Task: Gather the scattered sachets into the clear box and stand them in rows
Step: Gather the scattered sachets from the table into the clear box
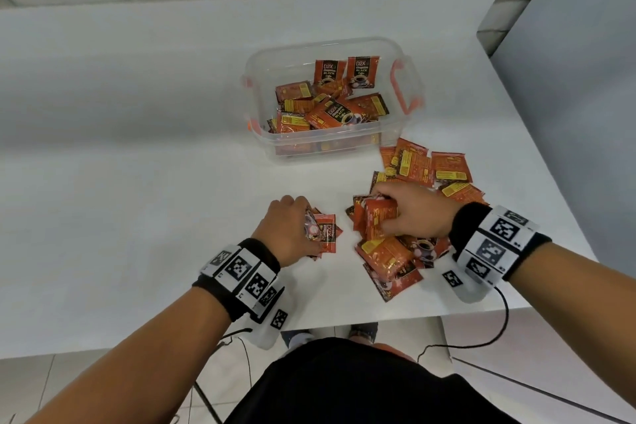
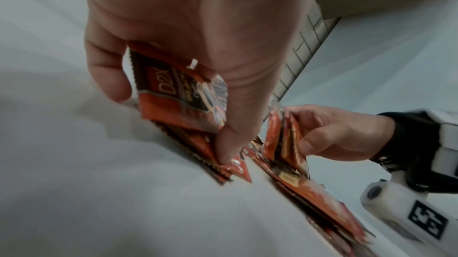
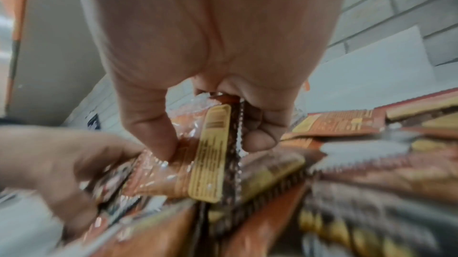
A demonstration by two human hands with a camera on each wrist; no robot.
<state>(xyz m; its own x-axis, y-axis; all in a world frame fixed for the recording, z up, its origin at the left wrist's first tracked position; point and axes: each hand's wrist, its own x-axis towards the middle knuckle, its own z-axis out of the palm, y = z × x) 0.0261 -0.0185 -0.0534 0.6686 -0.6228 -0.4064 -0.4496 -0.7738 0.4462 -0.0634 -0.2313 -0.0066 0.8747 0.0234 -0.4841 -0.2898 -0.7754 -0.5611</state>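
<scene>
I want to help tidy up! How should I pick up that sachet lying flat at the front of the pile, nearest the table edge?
That sachet lies flat, one corner poking out toward the table edge. Probably best to come from above at that free corner, pinching its crimped edge, since the other sachets overlap its far side.

A box stands toward the far middle of the table, with sachets lying jumbled inside and two leaning upright at its far wall. Nearer and to the right of the box, a loose heap of sachets spreads toward the table's right edge. The right hand rests on this heap. Just left of it, the left hand sits over a small bunch of sachets on the table.
</scene>
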